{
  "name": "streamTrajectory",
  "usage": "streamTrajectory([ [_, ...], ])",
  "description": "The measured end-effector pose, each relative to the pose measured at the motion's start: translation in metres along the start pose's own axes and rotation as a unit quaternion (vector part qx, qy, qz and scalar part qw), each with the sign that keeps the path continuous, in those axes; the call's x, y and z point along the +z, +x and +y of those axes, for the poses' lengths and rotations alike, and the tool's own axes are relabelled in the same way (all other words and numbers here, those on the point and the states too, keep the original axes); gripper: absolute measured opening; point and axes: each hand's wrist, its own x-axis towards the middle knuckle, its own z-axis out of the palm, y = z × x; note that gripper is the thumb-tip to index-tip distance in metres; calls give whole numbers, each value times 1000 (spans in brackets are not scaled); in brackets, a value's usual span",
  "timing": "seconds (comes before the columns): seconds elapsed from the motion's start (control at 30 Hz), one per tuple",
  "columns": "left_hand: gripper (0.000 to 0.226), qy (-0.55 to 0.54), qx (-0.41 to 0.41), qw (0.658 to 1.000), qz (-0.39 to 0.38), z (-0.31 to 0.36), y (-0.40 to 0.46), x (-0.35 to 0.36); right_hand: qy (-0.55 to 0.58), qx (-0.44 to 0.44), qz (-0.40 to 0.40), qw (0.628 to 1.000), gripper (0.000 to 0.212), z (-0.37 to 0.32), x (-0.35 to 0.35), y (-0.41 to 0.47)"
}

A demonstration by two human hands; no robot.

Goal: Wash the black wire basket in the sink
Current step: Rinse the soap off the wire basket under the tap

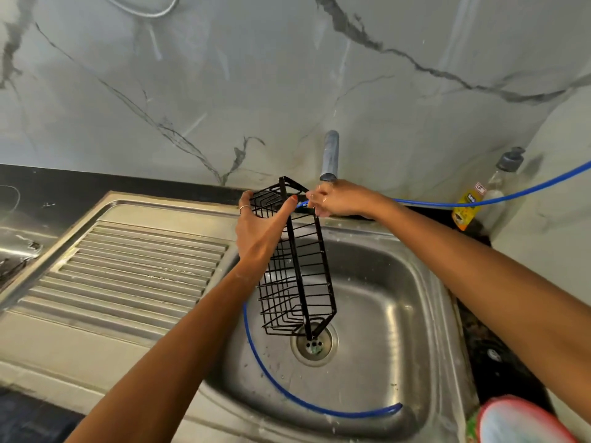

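Left hand (259, 225) grips one black wire basket (297, 266) over one sink (399, 298); right hand (335, 199) pinches one blue hose (479, 203).

A grey-veined marble wall (224, 75) was seen at the far side. A black countertop (48, 187) was laid along its foot, and a ribbed steel drainboard (134, 270) was set at the left.

Basket (295, 273): we see thin black coated metal wire, slightly glossy.
Sink (412, 314): we see brushed stainless steel, dull sheen, wet with droplets.
Drainboard (137, 266): same steel, ribbed.
Wall (224, 75): glossy veined marble look.
Hose (287, 391): smooth blue plastic.
Bottle (492, 193): clear plastic.
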Motion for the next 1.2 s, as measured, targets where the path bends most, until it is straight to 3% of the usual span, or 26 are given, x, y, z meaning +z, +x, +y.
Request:
streamTrajectory([
  [0.1,93,4,2,1000,-10,0,0,0,22,22,-86,996,37,-3,-2,-5],
  [0.17,90,4,5,1000,-20,0,-1,1,-13,-2,-29,999,33,-4,-3,-7],
  [0.27,87,4,6,999,-34,-1,-5,6,77,-14,86,993,31,-3,-3,-8],
  [0.33,90,16,1,999,-38,-4,-9,12,106,-10,114,988,28,-4,-3,-9],
  [0.53,99,52,-40,996,-58,-12,-20,29,250,42,72,965,27,3,9,-24],
  [0.63,100,63,-46,995,-66,-11,-23,33,309,71,72,946,37,5,37,-53],
  [0.7,105,63,-51,994,-75,-8,-21,35,338,68,64,937,31,5,61,-77],
  [0.77,107,78,-50,992,-86,-2,-19,38,382,55,54,921,23,6,84,-93],
  [1.0,107,189,-36,974,-121,21,-24,47,569,29,90,817,25,-6,101,-108],
  [1.1,92,271,-27,955,-115,28,-27,48,599,32,82,796,27,-7,99,-108],
  [1.2,70,334,68,933,-110,21,-28,51,631,43,84,770,32,-8,98,-108],
])
